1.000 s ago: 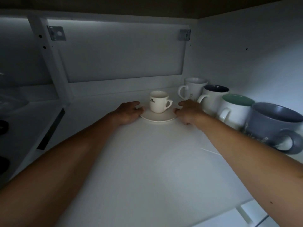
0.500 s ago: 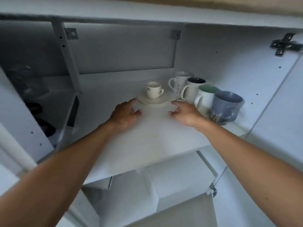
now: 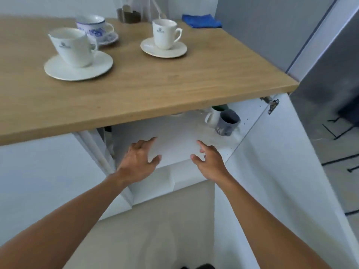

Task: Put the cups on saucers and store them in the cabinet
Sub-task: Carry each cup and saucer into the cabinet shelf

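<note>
Three cups stand on saucers on the wooden countertop (image 3: 174, 90): a large white cup (image 3: 72, 48) on a white saucer (image 3: 58, 69) at the left, a blue-patterned cup (image 3: 93, 26) on its patterned saucer (image 3: 111, 38) behind it, and a white cup (image 3: 165, 33) on a white saucer (image 3: 174, 52) further right. Below, the cabinet shelf (image 3: 174, 136) lies open. My left hand (image 3: 138, 162) and my right hand (image 3: 210, 163) hover empty at the shelf's front edge, fingers spread. The cup placed earlier at the back of the shelf is hidden by the countertop.
A grey mug (image 3: 227, 122) and a white mug (image 3: 212, 116) stand at the shelf's right side. The cabinet door (image 3: 281, 162) hangs open to the right. A blue cloth (image 3: 201, 20) lies at the counter's back. A grey appliance (image 3: 330, 65) stands at the right.
Both hands let go of the saucer at the back of the shelf and drew back to the shelf's front edge. My view rose, so the countertop now shows.
</note>
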Available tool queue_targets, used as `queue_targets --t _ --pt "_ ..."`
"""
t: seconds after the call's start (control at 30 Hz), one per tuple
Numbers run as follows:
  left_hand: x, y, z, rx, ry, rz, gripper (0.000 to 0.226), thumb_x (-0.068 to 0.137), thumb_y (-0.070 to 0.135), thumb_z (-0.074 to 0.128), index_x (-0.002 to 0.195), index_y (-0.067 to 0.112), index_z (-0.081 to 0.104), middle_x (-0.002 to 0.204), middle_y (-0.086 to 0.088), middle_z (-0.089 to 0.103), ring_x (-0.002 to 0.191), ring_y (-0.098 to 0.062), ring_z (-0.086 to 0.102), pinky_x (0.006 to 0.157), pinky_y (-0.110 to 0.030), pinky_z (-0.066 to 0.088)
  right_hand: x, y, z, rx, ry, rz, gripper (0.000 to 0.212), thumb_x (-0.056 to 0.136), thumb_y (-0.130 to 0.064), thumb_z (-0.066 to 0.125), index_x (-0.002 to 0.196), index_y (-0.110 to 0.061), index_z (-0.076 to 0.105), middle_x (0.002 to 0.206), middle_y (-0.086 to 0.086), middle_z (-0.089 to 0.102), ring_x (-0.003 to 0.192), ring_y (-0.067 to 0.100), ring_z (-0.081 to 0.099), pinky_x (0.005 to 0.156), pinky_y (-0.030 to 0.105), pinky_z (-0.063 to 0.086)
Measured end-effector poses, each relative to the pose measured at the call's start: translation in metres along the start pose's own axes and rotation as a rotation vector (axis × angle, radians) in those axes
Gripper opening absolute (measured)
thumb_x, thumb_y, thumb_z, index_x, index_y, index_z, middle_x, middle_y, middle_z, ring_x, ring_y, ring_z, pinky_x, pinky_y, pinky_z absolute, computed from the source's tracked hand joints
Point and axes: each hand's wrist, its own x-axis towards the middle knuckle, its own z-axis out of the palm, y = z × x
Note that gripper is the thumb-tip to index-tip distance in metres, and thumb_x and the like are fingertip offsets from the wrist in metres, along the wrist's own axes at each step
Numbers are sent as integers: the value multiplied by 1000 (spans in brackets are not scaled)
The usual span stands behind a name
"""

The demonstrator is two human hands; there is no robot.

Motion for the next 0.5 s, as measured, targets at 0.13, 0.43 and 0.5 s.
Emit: queue_targets --t 0.13,0.43,0.5 --pt "-55 39 -47 -47 -37 -22 67 91 47 55 150 30 28 135 -4 50 127 -30 40 106 -42 37 -67 -39 -38 43 -26 17 61 95 -47 57 151 -42 32 130 -6 46 126 19 47 106 50 42" --pt "-103 96 -164 -99 -11 11 67 93 39 57 151 19 30 147 -8 42 137 -30 33 113 -46 31 -123 -125 -109 67 -66 -69 60 96 -43 57 151 -39 33 126 -9 44 121 11 46 97 30 40" --pt "-98 99 -187 -109 30 -13 66 92 36 59 150 23 31 141 -8 46 132 -30 37 112 -46 32 -112 -142 -116 61 -81 -104 61 96 -43 58 151 -38 33 126 -8 45 121 12 45 95 27 37"
